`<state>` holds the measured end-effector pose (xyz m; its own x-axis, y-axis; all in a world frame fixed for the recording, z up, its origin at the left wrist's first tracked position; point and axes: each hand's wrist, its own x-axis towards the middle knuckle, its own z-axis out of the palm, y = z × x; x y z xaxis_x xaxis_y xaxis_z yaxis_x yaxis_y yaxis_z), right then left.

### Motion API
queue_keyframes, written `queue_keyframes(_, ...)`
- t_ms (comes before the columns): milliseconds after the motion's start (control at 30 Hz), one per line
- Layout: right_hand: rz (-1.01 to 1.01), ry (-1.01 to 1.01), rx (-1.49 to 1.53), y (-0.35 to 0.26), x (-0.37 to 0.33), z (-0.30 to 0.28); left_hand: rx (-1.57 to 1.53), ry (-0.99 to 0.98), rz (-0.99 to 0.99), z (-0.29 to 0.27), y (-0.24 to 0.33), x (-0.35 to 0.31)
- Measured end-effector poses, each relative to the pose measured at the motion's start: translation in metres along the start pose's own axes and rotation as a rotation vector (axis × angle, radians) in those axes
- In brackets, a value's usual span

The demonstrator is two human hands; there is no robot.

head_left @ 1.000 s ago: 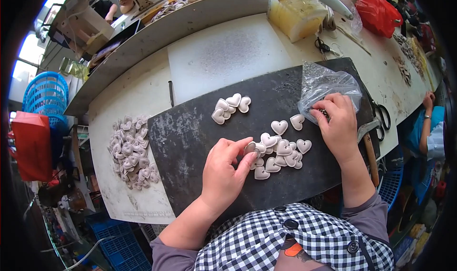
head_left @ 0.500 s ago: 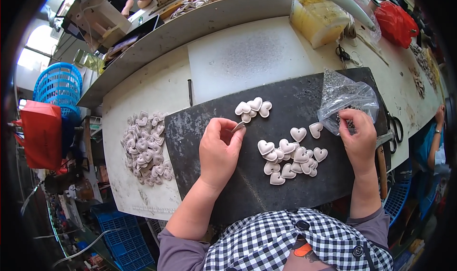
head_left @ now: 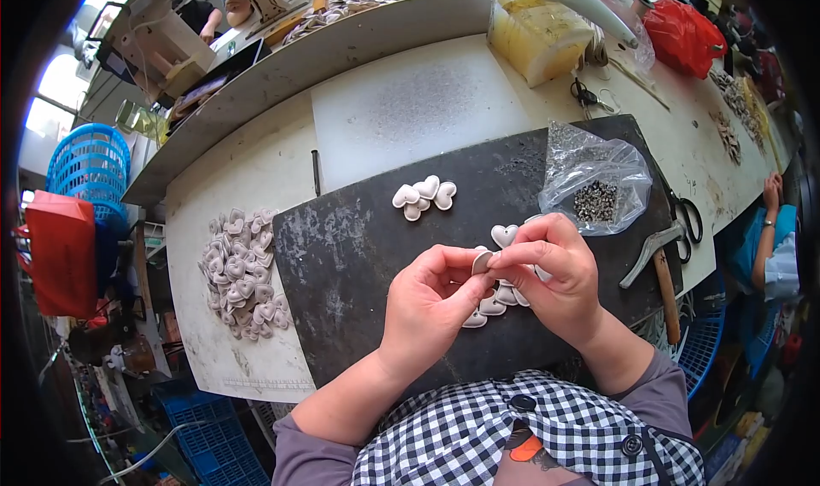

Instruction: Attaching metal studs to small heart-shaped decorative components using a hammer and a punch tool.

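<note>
Left hand [head_left: 424,305] pinches a pale, padded heart [head_left: 481,263] above the black slab [head_left: 354,268]; I see the right hand [head_left: 559,272], now off the clear plastic bag [head_left: 617,173], fingertips closed, contents hidden, joining work on it.

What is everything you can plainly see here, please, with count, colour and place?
Board: one, black, on the table
Table: one, off-white, centre
Heart pile: one, greyish, left on table
Heart cluster: four or five, silvery, far on board
Loose hearts: several, silvery, mid-board, partly covered
Plastic bag: one, clear, right on board
Hammer: one, brown-handled, board's right edge
Large scissors: one pair, black, beside hammer
Sheet: one, white, beyond board
Bags: two, red, left and upper right
Baskets: several, blue, left and right
Left hand: one, bare, pinching a heart
Right hand: one, bare, touching that heart
</note>
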<state>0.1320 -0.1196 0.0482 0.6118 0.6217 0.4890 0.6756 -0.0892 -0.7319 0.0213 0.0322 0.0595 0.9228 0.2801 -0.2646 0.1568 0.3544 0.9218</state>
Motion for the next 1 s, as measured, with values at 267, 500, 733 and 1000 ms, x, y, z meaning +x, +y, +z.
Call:
queue_keyframes(267,-0.111,0.004,-0.141,0.002,0.001,0.001,0.056,-0.018,0.023,-0.001,-0.002,-0.002)
queue_keyframes(500,-0.081,-0.057,-0.228,-0.01,-0.004,-0.003,-0.147,-0.044,-0.184,-0.002,0.002,-0.002)
queue_keyframes(733,0.076,-0.101,-0.172,-0.016,-0.011,-0.003,-0.245,-0.036,-0.289,-0.004,-0.008,-0.002)
queue_keyframes(1000,-0.012,-0.107,-0.253,-0.019,-0.015,0.0,-0.061,0.003,-0.157,0.002,-0.009,-0.013)
